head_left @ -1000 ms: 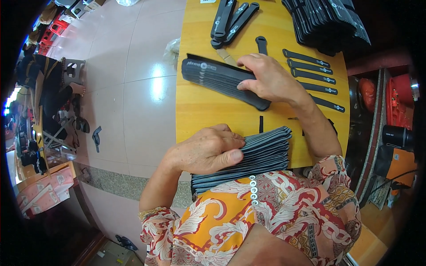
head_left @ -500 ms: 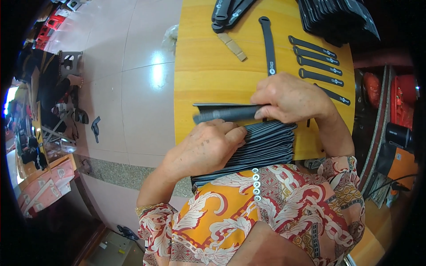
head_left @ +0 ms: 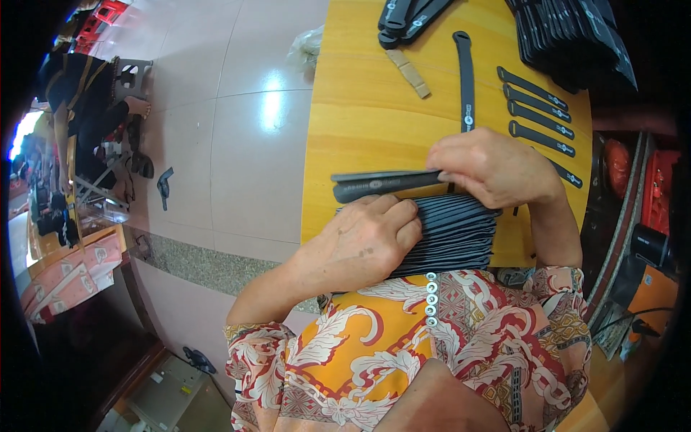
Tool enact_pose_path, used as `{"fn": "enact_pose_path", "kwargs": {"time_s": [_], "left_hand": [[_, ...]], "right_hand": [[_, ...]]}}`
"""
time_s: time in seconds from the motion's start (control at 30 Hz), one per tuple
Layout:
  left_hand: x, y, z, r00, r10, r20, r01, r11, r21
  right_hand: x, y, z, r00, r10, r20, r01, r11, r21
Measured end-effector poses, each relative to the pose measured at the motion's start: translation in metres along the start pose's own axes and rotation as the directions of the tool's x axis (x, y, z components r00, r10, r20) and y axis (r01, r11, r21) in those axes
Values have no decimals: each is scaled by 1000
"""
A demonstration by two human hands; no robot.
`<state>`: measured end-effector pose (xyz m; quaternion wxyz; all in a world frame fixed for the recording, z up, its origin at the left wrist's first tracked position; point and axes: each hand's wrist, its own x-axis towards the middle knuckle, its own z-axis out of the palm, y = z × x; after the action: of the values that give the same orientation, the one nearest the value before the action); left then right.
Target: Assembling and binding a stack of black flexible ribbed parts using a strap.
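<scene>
A black folded card sleeve [head_left: 381, 185] with pale print stands above the near edge of the table, its two layers slightly apart on the left. My right hand [head_left: 493, 169] pinches its right end between thumb and fingers. Curled over the left part of a stack of similar black folded sleeves [head_left: 461, 234] is my left hand [head_left: 367, 241], its knuckles close to the held sleeve's lower edge. What its fingertips touch is hidden. The stack rests against my patterned shirt. Just beyond my right hand lies a single black strap [head_left: 466, 79] with a slotted end.
Several black straps [head_left: 541, 111] lie in a row on the yellow table [head_left: 345, 129]. More straps [head_left: 414, 18] are heaped at the far edge, near a tan strip [head_left: 408, 72]. A tall black pile [head_left: 568, 43] stands far right. A person [head_left: 72, 101] sits across the floor at left.
The held sleeve's print has come into clear sight, and its layers sit closer together. My left fingers have curled in more over the stack. The whole view has shifted slightly.
</scene>
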<state>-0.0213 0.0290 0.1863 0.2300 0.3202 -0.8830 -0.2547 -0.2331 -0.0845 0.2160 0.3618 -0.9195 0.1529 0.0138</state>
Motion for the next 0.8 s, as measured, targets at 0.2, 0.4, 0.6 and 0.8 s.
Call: {"fn": "enact_pose_path", "kwargs": {"time_s": [0.2, 0.4, 0.6, 0.8], "left_hand": [[1, -1, -1, 999, -12, 32, 13, 999, -50], [-1, -1, 0, 1000, -16, 17, 17, 998, -56], [-18, -4, -1, 819, -216, -531, 81, 961, -265], [-43, -6, 15, 273, -668, -692, 88, 734, -673]], "right_hand": [[3, -4, 4, 985, 14, -175, -22, 999, -44], [4, -3, 12, 999, -22, 32, 21, 999, 32], [5, 1, 12, 992, -84, 90, 74, 991, 115], [3, -2, 11, 996, -55, 71, 46, 991, 123]]}}
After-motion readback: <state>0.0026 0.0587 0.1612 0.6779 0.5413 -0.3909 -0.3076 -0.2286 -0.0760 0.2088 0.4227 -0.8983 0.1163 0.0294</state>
